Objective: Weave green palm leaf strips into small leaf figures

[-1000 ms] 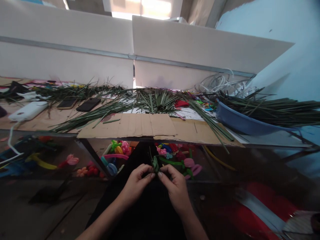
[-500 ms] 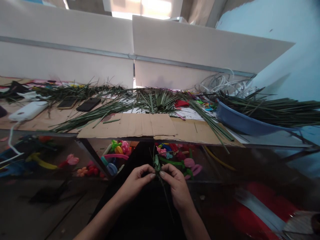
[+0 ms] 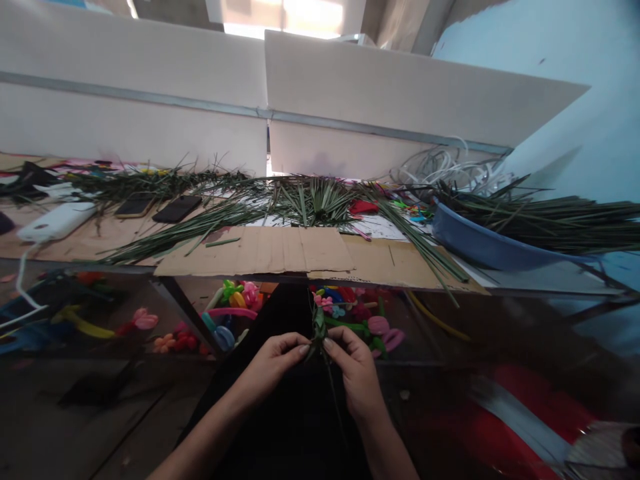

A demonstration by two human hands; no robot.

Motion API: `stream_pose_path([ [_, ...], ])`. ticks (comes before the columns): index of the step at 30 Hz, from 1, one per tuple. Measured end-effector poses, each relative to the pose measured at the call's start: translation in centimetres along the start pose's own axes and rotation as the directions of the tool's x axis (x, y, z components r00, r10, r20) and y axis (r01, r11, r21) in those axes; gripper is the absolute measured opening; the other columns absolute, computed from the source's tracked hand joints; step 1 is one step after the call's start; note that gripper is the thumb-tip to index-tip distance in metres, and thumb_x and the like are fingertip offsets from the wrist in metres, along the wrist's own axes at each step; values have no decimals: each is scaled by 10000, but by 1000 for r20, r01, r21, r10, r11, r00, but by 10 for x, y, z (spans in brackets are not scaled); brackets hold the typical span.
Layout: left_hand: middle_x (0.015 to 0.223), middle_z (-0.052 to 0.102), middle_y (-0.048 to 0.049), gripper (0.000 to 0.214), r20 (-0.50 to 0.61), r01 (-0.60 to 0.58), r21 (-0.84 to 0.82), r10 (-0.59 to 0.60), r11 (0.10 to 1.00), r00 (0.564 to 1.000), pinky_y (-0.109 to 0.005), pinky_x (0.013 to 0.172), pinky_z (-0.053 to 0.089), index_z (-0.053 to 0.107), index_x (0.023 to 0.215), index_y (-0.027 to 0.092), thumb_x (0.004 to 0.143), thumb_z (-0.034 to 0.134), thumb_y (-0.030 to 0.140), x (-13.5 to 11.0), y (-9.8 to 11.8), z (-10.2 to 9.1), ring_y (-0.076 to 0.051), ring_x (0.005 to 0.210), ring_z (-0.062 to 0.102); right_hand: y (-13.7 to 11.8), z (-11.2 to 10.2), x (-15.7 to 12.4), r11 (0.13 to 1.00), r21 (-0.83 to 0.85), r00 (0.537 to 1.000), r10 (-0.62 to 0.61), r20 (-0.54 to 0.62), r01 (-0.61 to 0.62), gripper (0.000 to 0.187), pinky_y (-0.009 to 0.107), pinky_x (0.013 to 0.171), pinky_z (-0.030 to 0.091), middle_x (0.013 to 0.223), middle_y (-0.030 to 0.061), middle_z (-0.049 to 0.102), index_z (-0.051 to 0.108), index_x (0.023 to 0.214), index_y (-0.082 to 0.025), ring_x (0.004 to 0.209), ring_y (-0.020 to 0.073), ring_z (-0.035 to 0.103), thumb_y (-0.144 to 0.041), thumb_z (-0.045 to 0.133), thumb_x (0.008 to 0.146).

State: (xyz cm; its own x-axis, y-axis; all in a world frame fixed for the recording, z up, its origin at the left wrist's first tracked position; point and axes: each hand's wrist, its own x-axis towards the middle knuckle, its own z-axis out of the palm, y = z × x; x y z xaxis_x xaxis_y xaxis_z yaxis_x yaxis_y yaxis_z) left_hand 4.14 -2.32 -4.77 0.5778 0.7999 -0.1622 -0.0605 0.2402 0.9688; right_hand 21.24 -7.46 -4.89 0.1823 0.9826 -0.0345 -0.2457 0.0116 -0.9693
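Observation:
Between my two hands, above my lap and just in front of the table edge, is a small woven piece of green leaf strips (image 3: 319, 327). Thin tips stick up from its top, and a long narrow strip trails down below it. My left hand (image 3: 283, 353) pinches the piece's lower left side between thumb and fingertips. On the opposite side, the thumb and index finger of my right hand (image 3: 351, 360) grip it too. The exact folds under my fingertips are too small to make out.
Cardboard (image 3: 260, 252) lies along the table's front edge, with leaf strips (image 3: 320, 200) piled behind it. A blue basin (image 3: 490, 243) full of long leaves stands right. Two phones (image 3: 177, 209) and a white power strip (image 3: 57, 221) lie left. Balloon shapes (image 3: 379, 327) fill the space beneath.
The woven leaf piece has turned slightly and now stands more upright between my fingers. Its lower left part has opened out near my left fingertips. Both hands stay in nearly the same place.

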Motion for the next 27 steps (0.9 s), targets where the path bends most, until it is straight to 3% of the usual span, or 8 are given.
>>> stream_pose_path([
  [3,881,699,-38,368,-9,1,41,-1,999,1000,-291,766,428,779,962,164,842,721,508,-1,3,-1,-197,818,592,-3,-3,0,965,-225,989,-147,-35,135,188,281,664,444,747,-4,624,678,847,-199,713,179,570,-382,699,883],
  [7,966,651,-60,303,-44,-145,255,161,956,986,-324,885,437,811,938,188,885,678,455,0,5,-2,-237,958,604,-7,-4,-1,864,-428,956,-293,-1,264,149,317,785,471,890,45,690,698,897,-194,863,221,632,-329,642,924],
  [10,945,618,-50,286,-50,-171,322,197,931,979,-316,865,445,803,935,197,912,644,434,1,6,-3,-226,940,595,-6,-2,-2,844,-461,949,-314,-10,274,155,321,777,479,908,58,705,700,924,-192,871,228,649,-326,625,936],
  [14,956,648,-54,334,-50,-169,285,190,944,980,-317,890,442,755,897,177,949,590,462,2,9,1,-229,959,596,-5,0,-3,818,-490,938,-347,-4,301,141,319,761,475,874,49,709,708,913,-198,850,224,647,-310,623,935],
  [18,937,699,-46,304,-56,-156,183,169,971,984,-307,851,454,743,976,174,880,682,455,2,8,7,-230,926,608,-4,1,-4,806,-496,933,-360,21,322,126,324,771,475,872,45,719,714,915,-212,855,223,648,-283,614,942],
  [21,873,702,-33,254,-98,-152,154,169,976,981,-301,811,459,732,907,168,843,717,414,3,5,10,-219,859,606,-4,2,-4,804,-497,933,-358,35,327,121,326,775,474,880,44,722,715,923,-216,863,226,650,-277,613,942],
  [27,845,659,-42,148,-161,-238,387,319,891,934,-305,788,443,715,829,191,875,665,322,1,3,9,-225,857,583,-7,5,-6,810,-490,935,-354,31,323,132,322,779,472,876,50,709,711,898,-213,864,225,637,-295,615,937],
])
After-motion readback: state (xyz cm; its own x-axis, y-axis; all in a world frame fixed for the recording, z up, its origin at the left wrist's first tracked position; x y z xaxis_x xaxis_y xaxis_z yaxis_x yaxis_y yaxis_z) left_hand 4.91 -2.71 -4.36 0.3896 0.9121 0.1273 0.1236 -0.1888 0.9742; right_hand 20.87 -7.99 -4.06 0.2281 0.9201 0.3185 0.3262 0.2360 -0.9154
